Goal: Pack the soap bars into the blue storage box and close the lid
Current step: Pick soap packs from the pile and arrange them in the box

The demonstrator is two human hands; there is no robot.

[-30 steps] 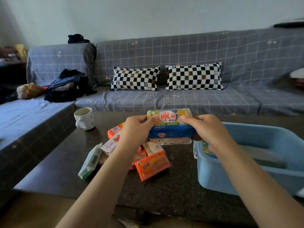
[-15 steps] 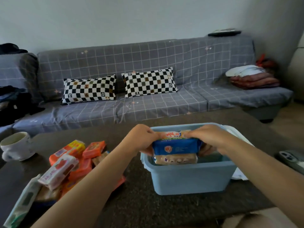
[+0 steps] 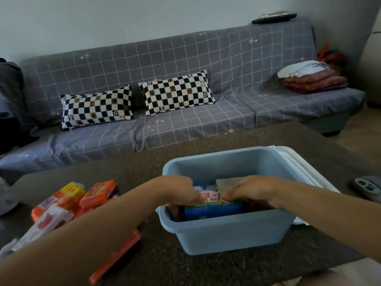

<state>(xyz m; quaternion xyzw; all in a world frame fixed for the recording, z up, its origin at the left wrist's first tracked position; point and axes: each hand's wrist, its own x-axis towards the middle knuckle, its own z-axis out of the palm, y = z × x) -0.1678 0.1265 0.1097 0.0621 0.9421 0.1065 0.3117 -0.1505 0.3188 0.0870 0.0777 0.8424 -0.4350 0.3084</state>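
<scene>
Head view puts our two forearms nearest, reaching from the lower corners toward the blue box (image 3: 226,234) on the dark table (image 3: 165,263). Our left hand (image 3: 177,190) and right hand (image 3: 253,193) are both down inside the box near its front wall, each closed on one end of a stack of soap bars (image 3: 212,205); we can make out a white-and-red wrapper on top and a blue one under it, but how many bars are in the stack we cannot tell. A flat grey-brown packet (image 3: 228,183) lies deeper in the box, behind our fingers. The white lid (image 3: 305,172) is off, lying under or against the right side of the box.

Left of the box, partly hidden by our left forearm, sits a loose pile of wrapped bars (image 3: 61,205): we count at least three orange ones, one yellow-and-red, and one white-and-red; a further orange wrapper (image 3: 117,256) pokes out below the arm. A white mug (image 3: 6,201) is cut off at the left edge. One phone (image 3: 369,187) lies on the table at the far right, well apart from the box.

Beyond the table stands a grey checked sofa (image 3: 206,58) with two black-and-white pillows (image 3: 177,91) side by side, folded cloths (image 3: 313,79) on its right end, and dark clothing (image 3: 12,129) on its left.
</scene>
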